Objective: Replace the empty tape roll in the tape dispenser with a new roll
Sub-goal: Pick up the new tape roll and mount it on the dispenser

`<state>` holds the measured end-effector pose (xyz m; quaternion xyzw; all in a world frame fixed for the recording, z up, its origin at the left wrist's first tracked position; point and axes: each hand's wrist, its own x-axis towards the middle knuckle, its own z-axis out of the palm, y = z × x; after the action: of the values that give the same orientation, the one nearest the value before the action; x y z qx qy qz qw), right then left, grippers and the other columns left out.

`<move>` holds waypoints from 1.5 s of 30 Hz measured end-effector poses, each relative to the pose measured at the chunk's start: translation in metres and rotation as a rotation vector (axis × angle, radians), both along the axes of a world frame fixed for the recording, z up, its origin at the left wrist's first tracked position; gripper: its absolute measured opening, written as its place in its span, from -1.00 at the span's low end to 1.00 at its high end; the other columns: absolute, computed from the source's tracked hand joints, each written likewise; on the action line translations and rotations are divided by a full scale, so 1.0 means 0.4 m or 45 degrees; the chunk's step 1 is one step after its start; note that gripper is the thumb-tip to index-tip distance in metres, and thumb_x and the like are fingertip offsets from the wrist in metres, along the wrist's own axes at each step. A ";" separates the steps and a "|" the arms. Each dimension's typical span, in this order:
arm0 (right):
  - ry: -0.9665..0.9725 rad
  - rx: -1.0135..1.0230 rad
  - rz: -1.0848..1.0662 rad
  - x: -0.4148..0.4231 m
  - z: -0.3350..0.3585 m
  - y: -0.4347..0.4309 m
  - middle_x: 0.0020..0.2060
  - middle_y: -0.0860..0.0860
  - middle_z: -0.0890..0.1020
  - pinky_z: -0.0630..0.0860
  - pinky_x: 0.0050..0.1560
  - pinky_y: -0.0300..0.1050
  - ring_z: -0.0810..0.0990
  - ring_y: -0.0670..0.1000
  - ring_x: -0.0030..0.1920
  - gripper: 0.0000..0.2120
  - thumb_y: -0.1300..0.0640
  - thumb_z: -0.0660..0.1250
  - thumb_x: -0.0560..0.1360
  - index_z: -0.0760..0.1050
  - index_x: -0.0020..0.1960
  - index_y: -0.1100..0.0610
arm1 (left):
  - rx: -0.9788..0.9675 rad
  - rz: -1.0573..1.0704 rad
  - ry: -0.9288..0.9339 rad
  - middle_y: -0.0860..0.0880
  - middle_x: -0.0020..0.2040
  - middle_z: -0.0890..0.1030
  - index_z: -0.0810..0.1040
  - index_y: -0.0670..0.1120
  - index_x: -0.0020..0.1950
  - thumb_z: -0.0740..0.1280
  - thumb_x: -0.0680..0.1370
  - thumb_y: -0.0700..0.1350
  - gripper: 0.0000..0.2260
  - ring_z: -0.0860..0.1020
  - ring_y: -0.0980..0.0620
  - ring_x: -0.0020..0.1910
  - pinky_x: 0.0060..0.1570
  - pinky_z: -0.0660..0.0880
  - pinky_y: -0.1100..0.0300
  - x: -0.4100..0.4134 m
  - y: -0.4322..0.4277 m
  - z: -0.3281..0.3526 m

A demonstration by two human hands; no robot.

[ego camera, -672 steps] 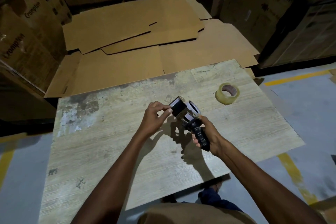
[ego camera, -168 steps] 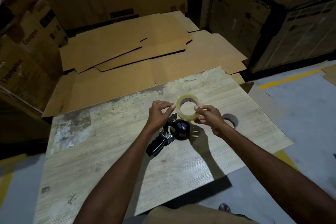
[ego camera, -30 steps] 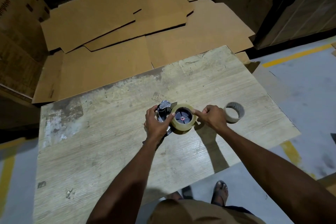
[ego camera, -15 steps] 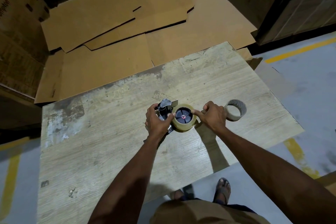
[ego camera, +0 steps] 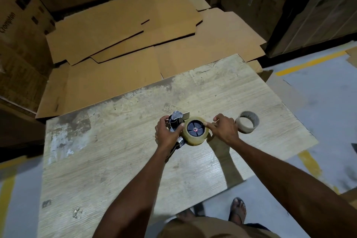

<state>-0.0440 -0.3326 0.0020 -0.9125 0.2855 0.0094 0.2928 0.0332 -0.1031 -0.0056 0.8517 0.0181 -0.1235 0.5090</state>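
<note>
A black and metal tape dispenser [ego camera: 176, 120] lies on its side in the middle of the worn wooden table [ego camera: 116, 160]. A new yellowish tape roll [ego camera: 195, 139] sits over its black hub. My left hand [ego camera: 167, 134] grips the dispenser's frame, hiding its handle. My right hand [ego camera: 225, 128] is at the roll's right edge, with a fingertip touching the rim and the other fingers spread. The empty grey cardboard core [ego camera: 247, 124] stands on the table just right of my right hand.
Flattened cardboard sheets [ego camera: 135, 31] cover the ground beyond the table's far edge. Stacked cartons [ego camera: 17, 31] stand at the left and large boxes [ego camera: 289, 6] at the back right. The grey floor with yellow lines [ego camera: 309, 62] lies to the right. My sandalled foot [ego camera: 238, 209] shows below the near edge.
My right hand's fingers have opened out from the roll's side, leaving one fingertip on its rim. The view has shifted slightly. The dispenser, roll and empty core stay in place.
</note>
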 end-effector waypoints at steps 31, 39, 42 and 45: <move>0.162 -0.079 0.561 0.019 0.076 0.089 0.52 0.09 0.40 0.27 0.41 0.15 0.37 0.20 0.48 0.09 -0.23 0.64 0.27 0.15 0.63 -0.05 | 0.128 -0.563 0.178 0.00 -0.35 0.57 0.71 -0.12 -0.17 0.53 0.43 0.26 -0.57 0.50 0.12 -0.36 -0.26 0.41 0.14 0.010 0.243 -0.023; 0.018 -0.028 0.397 -0.020 0.073 0.100 0.46 0.07 0.46 0.30 0.40 0.12 0.42 0.14 0.44 -0.16 -0.24 0.56 0.39 0.34 0.54 0.02 | 0.149 -0.434 0.150 0.00 -0.29 0.67 0.72 -0.12 -0.18 0.46 0.57 0.11 -0.69 0.56 0.16 -0.32 -0.23 0.45 0.18 -0.008 0.243 -0.002; -0.228 0.034 0.159 -0.053 0.059 0.155 0.14 0.04 0.65 0.56 0.15 0.04 0.62 0.07 0.14 -0.53 -0.20 0.45 0.52 0.56 0.28 0.08 | 0.095 -0.363 0.085 -0.05 -0.21 0.71 0.72 -0.11 -0.13 0.46 0.59 0.05 -0.76 0.64 0.05 -0.22 -0.15 0.54 0.07 -0.010 0.256 -0.005; -0.301 0.355 -0.051 -0.084 0.070 0.245 -0.21 -0.07 0.67 0.56 -0.21 -0.22 0.65 -0.05 -0.20 -0.72 -0.13 0.45 0.55 0.62 -0.05 0.10 | -0.028 -0.297 0.080 -0.04 -0.17 0.73 0.72 -0.08 -0.07 0.47 0.58 0.00 -0.84 0.72 -0.04 -0.13 -0.03 0.67 -0.09 -0.005 0.259 0.005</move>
<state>-0.0778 -0.2345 0.0301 -0.8519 0.2633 -0.0643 0.4481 0.0311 0.0006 -0.0037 0.8380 -0.0665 -0.2085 0.4999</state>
